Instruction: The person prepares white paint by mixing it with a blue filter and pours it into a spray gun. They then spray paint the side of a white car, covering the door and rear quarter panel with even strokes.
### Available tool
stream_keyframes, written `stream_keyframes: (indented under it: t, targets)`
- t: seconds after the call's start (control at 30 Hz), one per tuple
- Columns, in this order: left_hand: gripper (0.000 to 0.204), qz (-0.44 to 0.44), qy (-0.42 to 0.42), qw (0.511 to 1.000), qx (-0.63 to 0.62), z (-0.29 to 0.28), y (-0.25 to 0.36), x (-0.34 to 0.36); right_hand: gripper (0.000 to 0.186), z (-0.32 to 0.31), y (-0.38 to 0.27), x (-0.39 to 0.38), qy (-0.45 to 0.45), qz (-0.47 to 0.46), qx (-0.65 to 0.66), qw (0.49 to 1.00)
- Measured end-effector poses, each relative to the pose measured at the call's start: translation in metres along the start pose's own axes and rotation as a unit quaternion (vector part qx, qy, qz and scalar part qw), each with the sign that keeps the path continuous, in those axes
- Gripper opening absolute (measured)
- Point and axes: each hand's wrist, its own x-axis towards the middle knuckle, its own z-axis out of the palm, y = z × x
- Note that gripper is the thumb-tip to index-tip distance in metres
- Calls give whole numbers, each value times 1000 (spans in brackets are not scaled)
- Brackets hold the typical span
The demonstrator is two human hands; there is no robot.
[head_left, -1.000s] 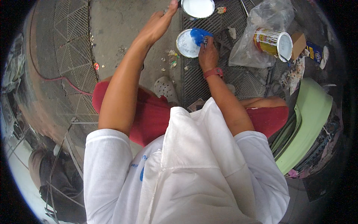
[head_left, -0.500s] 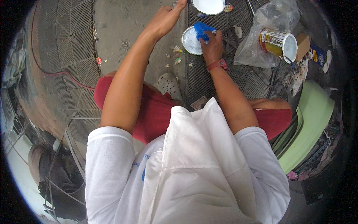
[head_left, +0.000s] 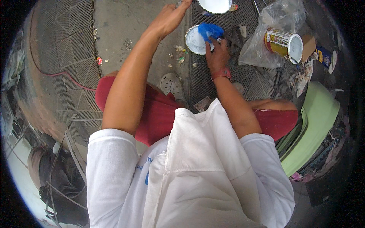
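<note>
My right hand (head_left: 218, 57), with a red band at the wrist, pinches a soft blue wad (head_left: 210, 31), smeared by motion; whether it is cloth or plastic I cannot tell. It covers the right side of a round metal lid (head_left: 194, 41) coated in white, which lies on the mat. Just beyond stands an open can of white paint (head_left: 215, 5), cut off by the top edge. My left hand (head_left: 171, 19) reaches up beside that can. Its fingers are closed at the picture's edge, where a small greyish bit shows; what it holds is hidden.
On the right, a paint-streaked can (head_left: 283, 43) lies tipped on a clear plastic bag (head_left: 254, 51), beside a cardboard box (head_left: 308, 47). A pale green curved panel (head_left: 315, 125) stands by my right knee. A red hose (head_left: 57, 74) crosses the left mat. Scraps litter the floor.
The blue wad has swept slightly right over the lid and now looks smoother and blurred. My right hand has shifted a little with it. My left hand has stayed nearly in place.
</note>
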Motion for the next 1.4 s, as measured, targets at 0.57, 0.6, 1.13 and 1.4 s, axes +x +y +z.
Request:
stream_keyframes:
  t: [0.57, 0.6, 1.13, 1.4]
  targets:
    - [124, 50, -13, 998, -32, 2, 4, -3, 32, -9, -9, -8, 38, -118, 11, 992]
    - [125, 40, -3, 999, -33, 4, 4, -5, 30, -10, -9, -9, 18, -100, 5, 995]
    - [130, 38, -6, 999, -20, 6, 0, 13, 49, 32, 20, -45, -55, 221, 44, 973]
    - [132, 16, -22, 997, -73, 10, -10, 8, 41, 75, 24, -25, -10, 507, 120, 854]
